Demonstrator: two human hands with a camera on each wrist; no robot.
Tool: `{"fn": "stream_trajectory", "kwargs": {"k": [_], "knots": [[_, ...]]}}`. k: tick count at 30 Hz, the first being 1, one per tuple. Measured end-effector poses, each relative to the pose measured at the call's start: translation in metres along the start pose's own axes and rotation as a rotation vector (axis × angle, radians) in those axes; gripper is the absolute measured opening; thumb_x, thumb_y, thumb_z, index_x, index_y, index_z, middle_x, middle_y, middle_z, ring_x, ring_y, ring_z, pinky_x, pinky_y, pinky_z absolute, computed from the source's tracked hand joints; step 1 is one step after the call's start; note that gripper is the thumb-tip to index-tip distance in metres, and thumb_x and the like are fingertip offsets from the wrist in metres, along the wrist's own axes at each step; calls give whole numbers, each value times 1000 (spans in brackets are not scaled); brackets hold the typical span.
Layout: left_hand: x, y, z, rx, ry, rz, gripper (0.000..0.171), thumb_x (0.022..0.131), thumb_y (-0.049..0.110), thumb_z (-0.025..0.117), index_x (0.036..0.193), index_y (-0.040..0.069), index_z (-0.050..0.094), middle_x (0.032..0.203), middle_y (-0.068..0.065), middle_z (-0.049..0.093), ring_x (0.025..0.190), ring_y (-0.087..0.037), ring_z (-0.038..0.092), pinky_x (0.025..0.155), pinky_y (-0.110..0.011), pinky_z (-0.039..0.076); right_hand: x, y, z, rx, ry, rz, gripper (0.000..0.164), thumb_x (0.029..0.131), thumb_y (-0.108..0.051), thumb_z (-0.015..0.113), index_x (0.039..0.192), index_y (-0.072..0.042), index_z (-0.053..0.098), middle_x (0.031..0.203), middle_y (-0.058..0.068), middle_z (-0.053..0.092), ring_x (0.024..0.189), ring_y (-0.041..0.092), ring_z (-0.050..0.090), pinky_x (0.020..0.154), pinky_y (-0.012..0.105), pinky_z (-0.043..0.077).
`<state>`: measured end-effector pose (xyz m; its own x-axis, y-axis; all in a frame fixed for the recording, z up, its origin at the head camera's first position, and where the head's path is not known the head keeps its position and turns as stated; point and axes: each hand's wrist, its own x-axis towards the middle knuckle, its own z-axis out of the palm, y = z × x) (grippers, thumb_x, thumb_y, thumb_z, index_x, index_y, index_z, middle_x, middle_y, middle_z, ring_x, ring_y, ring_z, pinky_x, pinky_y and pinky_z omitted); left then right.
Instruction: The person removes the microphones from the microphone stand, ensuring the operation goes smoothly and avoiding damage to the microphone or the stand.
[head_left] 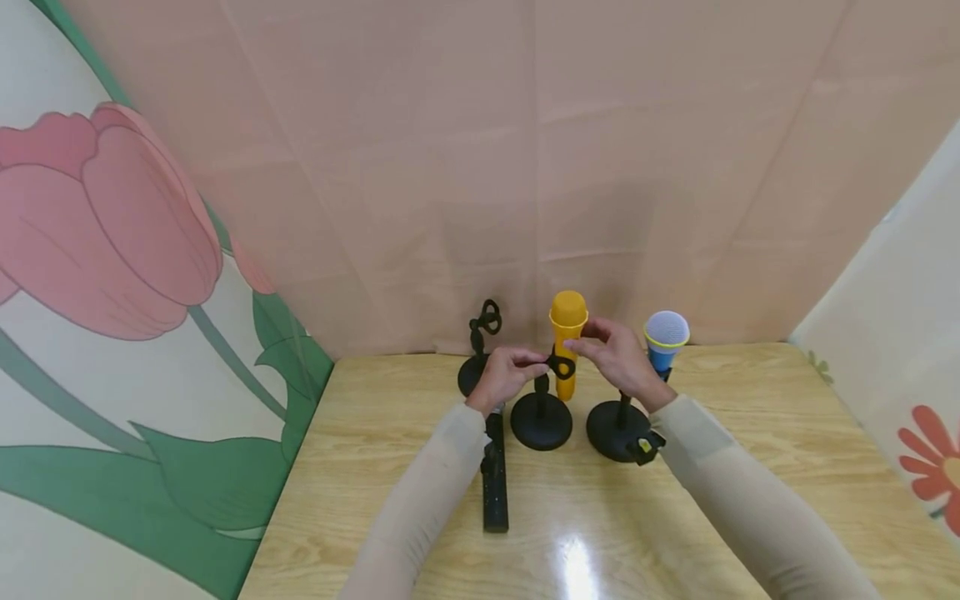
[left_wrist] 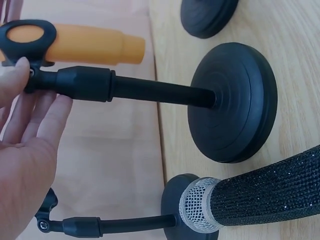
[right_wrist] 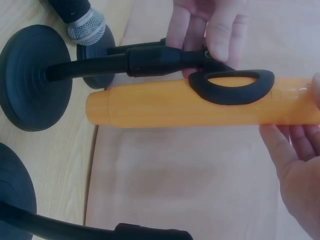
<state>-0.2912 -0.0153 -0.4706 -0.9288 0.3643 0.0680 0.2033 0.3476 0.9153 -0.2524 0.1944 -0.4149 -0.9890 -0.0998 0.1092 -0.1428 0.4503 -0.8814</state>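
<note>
My right hand (head_left: 618, 362) holds an orange microphone (head_left: 567, 312) upright by its body, head up. With fingers and thumb, my left hand (head_left: 504, 379) pinches the top of the middle black microphone stand (head_left: 542, 422), just below its clip. In the right wrist view, the looped clip (right_wrist: 225, 97) lies across the orange handle; how firmly it clasps the handle I cannot tell. The microphone's lower end hangs beside the stand's pole, above the table. A black sparkly microphone (left_wrist: 265, 192) with a silver mesh head lies below my left hand.
A blue microphone (head_left: 666, 331) with a pale mesh head stands at the right, near another black stand (head_left: 611, 431). Behind my left hand is a third stand (head_left: 472, 375) with a bare clip. A pink cloth (head_left: 420, 167) hangs behind the wooden table (head_left: 352, 483).
</note>
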Motion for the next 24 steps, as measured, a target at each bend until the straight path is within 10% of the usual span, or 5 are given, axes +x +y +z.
{"fn": "stream_trajectory", "kwargs": {"k": [24], "knots": [[2, 4, 1, -9, -2, 14, 15, 91, 19, 76, 101, 9, 80, 98, 4, 74, 87, -7, 65, 80, -24, 54, 3, -18, -9, 53, 27, -54, 50, 95, -35, 69, 132, -3, 60, 126, 17, 63, 119, 36, 57, 106, 56, 41]]}}
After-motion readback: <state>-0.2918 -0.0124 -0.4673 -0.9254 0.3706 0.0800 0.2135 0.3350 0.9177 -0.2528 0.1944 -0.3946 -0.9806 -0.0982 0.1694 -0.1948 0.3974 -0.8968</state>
